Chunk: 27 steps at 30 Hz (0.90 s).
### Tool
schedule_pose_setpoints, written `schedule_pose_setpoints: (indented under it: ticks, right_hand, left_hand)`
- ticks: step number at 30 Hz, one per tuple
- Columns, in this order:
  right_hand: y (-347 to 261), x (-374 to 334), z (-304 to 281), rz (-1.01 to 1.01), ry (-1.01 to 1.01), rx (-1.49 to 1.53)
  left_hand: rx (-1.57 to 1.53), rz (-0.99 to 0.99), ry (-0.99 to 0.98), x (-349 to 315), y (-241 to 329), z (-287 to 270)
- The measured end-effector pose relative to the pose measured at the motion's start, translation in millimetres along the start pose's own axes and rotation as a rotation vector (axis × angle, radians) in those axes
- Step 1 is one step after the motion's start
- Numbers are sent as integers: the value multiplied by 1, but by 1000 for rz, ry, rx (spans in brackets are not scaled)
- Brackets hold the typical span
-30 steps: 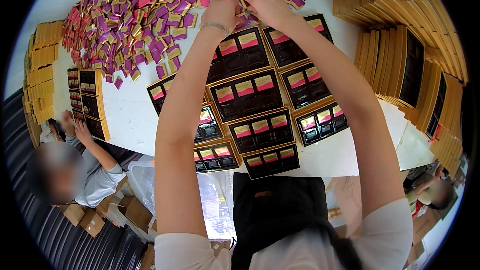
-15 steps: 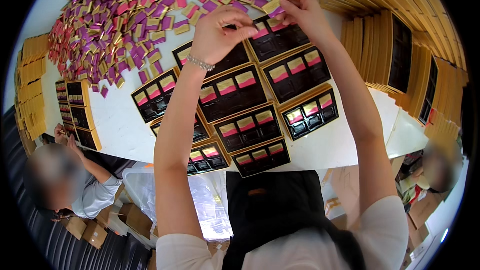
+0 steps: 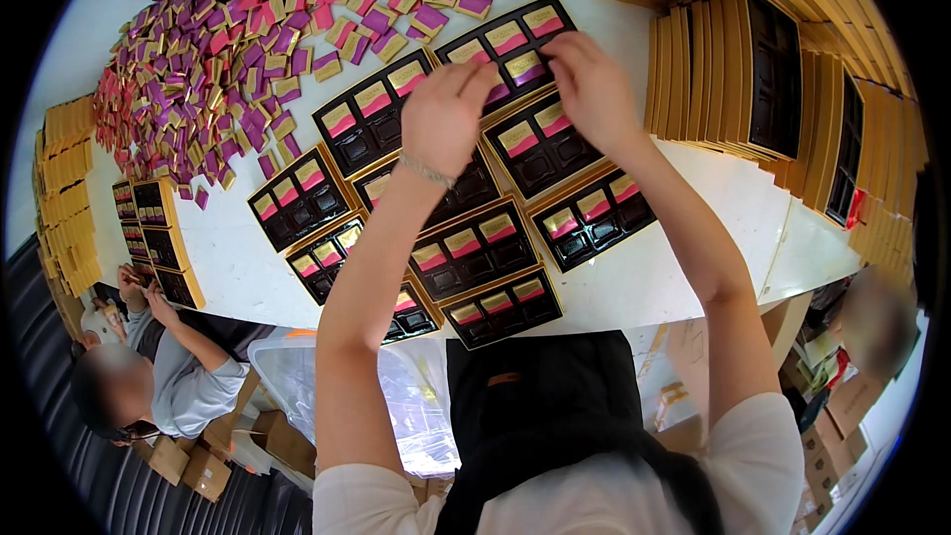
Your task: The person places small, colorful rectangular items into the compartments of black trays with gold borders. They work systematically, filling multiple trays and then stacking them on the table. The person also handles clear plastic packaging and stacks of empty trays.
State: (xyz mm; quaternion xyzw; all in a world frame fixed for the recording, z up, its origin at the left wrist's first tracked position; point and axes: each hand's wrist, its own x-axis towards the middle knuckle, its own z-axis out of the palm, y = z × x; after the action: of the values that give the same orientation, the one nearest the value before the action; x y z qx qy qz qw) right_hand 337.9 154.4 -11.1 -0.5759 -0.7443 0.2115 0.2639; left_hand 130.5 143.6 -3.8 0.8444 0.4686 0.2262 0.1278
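Small wrapped pieces, gold with pink or purple, sit in black trays inside gold-edged boxes on the table. Both my hands are over the farthest box (image 3: 569, 16), whose far row holds gold-and-pink pieces. A gold-and-purple piece (image 3: 525, 67) lies in its nearer row. My left hand (image 3: 448, 121) is closed at that row's left end, fingertips pressed together, and hides the spot beneath. Beside the purple piece, my right hand (image 3: 594, 97) has its fingers bent inward at the box's right side; whatever they pinch is hidden. A neighbouring box (image 3: 374, 114) holds a row of gold-and-pink pieces.
A large heap of wrapped pieces (image 3: 258, 50) spreads across the far left. Stacks of gold boxes (image 3: 693, 69) stand at the right, more (image 3: 64, 198) at the far left. Another person (image 3: 193, 386) works at the left edge; someone else is at the right.
The gold-and-purple piece my right hand held up now lies in the farthest box's nearer row. Both hands have come lower over that box, and the view has shifted.
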Motion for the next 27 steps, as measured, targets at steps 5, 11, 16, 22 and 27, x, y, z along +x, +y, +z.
schedule_pose_setpoints:
  ticks: [5, 11, 16, 22, 27]
  right_hand:
    - [-7, -24, 12, -333, -116, -275]
    - [-5, -15, 11, -412, -76, -369]
    - [-17, 57, 20, -304, 79, -186]
    - [-24, 138, 78, -328, -115, -472]
    - [9, 155, 56, -228, -127, 69]
  left_hand:
    - [299, 12, -180, -32, 33, 22]
    - [165, -20, -227, -35, 30, 16]
    - [50, -245, 4, 12, -16, -8]
    - [374, -321, -179, 79, -67, -1]
    - [87, -384, -74, 72, -98, -1]
